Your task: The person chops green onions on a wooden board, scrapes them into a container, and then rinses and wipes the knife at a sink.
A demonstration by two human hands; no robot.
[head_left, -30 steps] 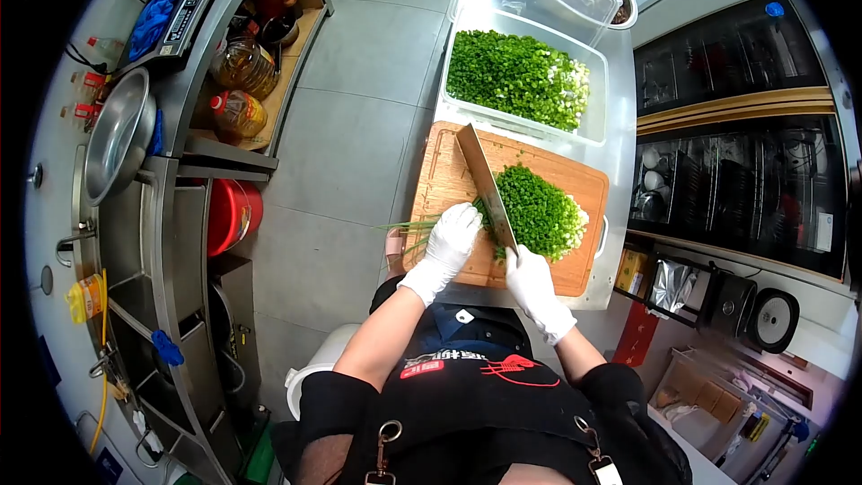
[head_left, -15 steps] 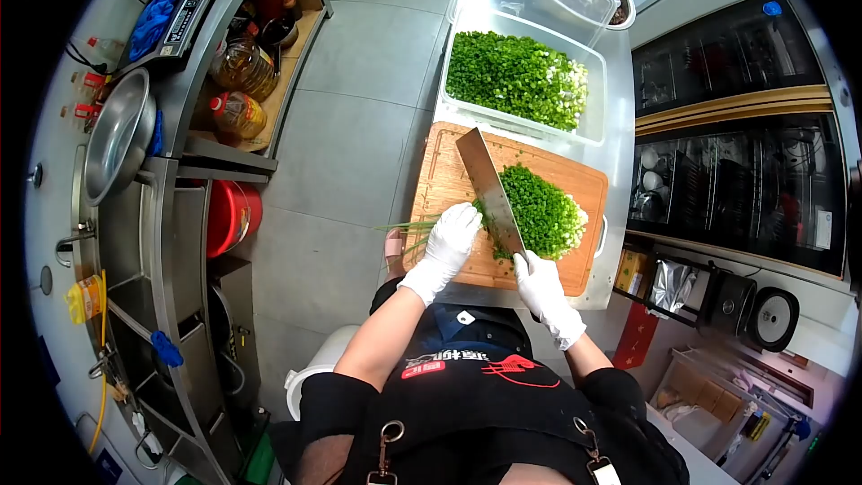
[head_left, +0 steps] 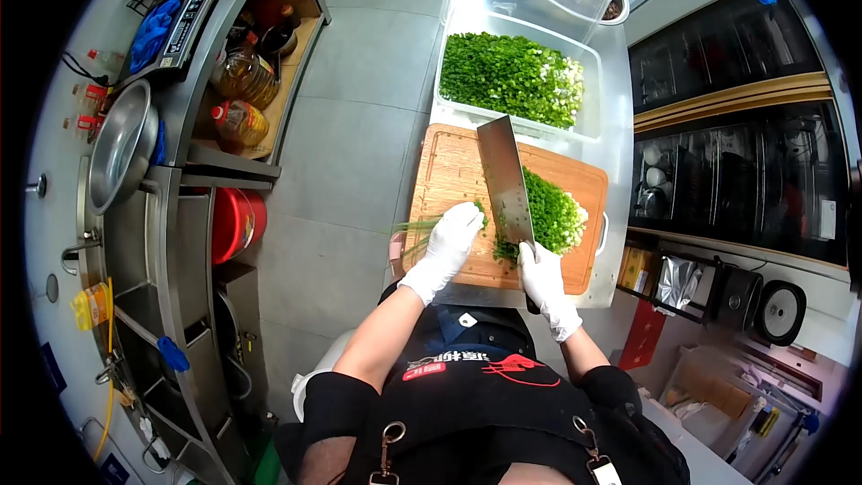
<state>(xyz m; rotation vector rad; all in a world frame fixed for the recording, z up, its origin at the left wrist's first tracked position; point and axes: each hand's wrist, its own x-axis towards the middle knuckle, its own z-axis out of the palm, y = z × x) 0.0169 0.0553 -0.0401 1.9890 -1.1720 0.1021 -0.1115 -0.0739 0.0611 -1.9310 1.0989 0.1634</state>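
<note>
On wooden board (head_left: 449, 171), we are gripping cleaver (head_left: 505, 180) in right hand (head_left: 541, 275).
Left hand (head_left: 452, 232) is pressing scallions (head_left: 422, 226) flat at board's near-left edge; far-left board bare; no legible writing.

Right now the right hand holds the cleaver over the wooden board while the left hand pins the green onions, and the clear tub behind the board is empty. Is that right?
Not quite. The head view shows the clear tub behind the board filled with chopped greens, not empty. The rest stands: the right hand holds the cleaver over the board and the left hand pins the green onions.
</note>
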